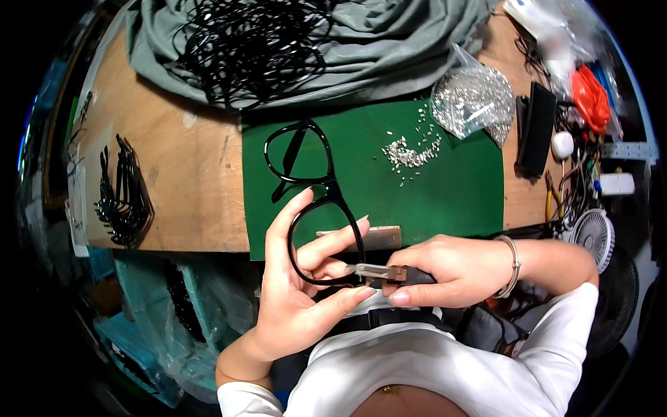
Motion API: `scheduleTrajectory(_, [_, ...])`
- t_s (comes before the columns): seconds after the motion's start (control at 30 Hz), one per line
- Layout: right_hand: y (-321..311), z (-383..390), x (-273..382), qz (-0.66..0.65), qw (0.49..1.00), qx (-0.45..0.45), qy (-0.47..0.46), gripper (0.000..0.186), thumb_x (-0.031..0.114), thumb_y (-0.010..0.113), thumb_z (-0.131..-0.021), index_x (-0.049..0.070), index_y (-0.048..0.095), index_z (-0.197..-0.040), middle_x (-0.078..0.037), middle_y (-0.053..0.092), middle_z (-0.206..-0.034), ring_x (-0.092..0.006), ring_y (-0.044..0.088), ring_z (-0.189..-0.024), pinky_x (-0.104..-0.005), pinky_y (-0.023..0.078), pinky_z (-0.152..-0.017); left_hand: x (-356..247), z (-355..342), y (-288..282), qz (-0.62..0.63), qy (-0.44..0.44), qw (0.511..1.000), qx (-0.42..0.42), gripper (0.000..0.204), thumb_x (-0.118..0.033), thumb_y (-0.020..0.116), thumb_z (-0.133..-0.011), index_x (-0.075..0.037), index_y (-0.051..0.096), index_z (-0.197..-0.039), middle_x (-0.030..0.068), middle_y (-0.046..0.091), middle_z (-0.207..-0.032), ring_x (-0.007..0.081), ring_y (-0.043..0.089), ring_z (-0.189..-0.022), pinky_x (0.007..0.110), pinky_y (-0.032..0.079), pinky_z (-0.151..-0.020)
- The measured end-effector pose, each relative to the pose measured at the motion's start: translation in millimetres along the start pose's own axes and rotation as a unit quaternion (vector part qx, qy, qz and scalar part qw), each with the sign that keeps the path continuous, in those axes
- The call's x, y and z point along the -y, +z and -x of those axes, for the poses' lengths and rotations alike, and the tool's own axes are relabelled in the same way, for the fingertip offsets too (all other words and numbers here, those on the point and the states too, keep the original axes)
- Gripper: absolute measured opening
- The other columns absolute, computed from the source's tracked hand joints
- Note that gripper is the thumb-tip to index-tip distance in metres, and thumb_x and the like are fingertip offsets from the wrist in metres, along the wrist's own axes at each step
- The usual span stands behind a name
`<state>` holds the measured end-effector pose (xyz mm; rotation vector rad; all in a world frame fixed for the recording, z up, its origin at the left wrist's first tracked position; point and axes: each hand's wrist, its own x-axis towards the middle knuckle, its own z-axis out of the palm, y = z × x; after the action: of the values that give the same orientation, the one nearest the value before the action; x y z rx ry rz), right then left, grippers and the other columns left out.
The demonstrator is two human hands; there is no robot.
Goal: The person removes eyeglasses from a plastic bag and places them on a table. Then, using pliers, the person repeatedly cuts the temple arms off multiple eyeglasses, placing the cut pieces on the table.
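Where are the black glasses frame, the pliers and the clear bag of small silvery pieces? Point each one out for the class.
Black glasses frame (333,187): head view, on the bridge between the rims.
Pliers (379,272): head view, on the metal head.
Clear bag (471,104): head view, on its filled middle.

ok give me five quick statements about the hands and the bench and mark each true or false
1. The left hand holds a black glasses frame. True.
2. The right hand is empty. False: it grips a pliers-like tool.
3. Loose silvery pieces lie on the green mat. True.
4. The clear bag of silvery pieces lies to the left of the black glasses frame. False: it lies to the right of it.
5. The tangled black pile rests on the grey cloth. True.
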<state>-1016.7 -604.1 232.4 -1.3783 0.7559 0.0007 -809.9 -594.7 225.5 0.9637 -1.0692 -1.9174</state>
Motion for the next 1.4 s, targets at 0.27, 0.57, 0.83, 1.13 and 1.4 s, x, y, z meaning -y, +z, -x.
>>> scheduleTrajectory(0.27, [6.5,-6.3,-0.9,0.157,0.983,-0.096,-0.003,0.036,0.032,0.054,-0.081,-0.003,0.054,-0.073,-0.017,0.054,-0.058,-0.0329,0.056,-0.056,-0.0371,0.045,-0.055,6.5,-3.1,1.2,-0.030,-0.011,0.999,0.021,0.085,0.011,0.058,-0.071,-0.006,0.000,-0.131,0.0238,0.043,-0.120,0.0193,0.058,-0.091,0.028,0.047,-0.078])
scheduleTrajectory(0.57, [-15.3,1.4,-8.8,0.017,0.999,-0.013,0.040,0.038,0.036,0.054,-0.082,0.000,0.054,-0.092,-0.014,0.059,-0.078,-0.0249,0.059,-0.071,-0.0325,0.045,-0.064,8.1,-5.5,0.6,-0.049,-0.039,0.998,0.009,0.085,0.012,0.056,-0.072,-0.007,-0.002,-0.132,0.0237,0.039,-0.124,0.0172,0.059,-0.085,0.025,0.049,-0.074])
scheduleTrajectory(0.83, [-3.3,1.0,-76.5,0.238,0.917,-0.320,-0.008,0.024,0.022,0.061,-0.075,0.000,0.053,-0.080,-0.017,0.056,-0.072,-0.0325,0.056,-0.070,-0.0390,0.045,-0.063,36.1,3.3,-1.0,-0.043,0.026,0.999,-0.021,0.079,0.007,0.058,-0.072,-0.006,0.005,-0.129,0.0168,0.049,-0.102,0.0077,0.050,-0.068,0.023,0.044,-0.071])
scheduleTrajectory(1.13, [-43.2,-16.0,-92.5,0.313,0.858,-0.406,0.027,0.015,0.007,0.059,-0.069,0.000,0.050,-0.079,-0.016,0.054,-0.074,-0.0332,0.055,-0.069,-0.0396,0.045,-0.063,51.5,10.8,13.4,-0.004,-0.015,0.996,-0.084,0.081,0.009,0.053,-0.073,-0.009,0.001,-0.133,0.0204,0.047,-0.114,0.0191,0.060,-0.083,0.032,0.043,-0.083])
scheduleTrajectory(1.4, [-39.0,-18.0,-83.6,0.359,0.852,-0.379,0.042,0.016,0.007,0.059,-0.067,0.001,0.049,-0.077,-0.016,0.053,-0.073,-0.0327,0.054,-0.073,-0.0397,0.044,-0.064,61.0,13.5,-3.5,0.082,-0.048,0.995,-0.007,0.010,-0.007,0.044,-0.087,-0.001,0.040,-0.094,0.0187,0.050,-0.104,0.0161,0.056,-0.083,0.031,0.043,-0.079])
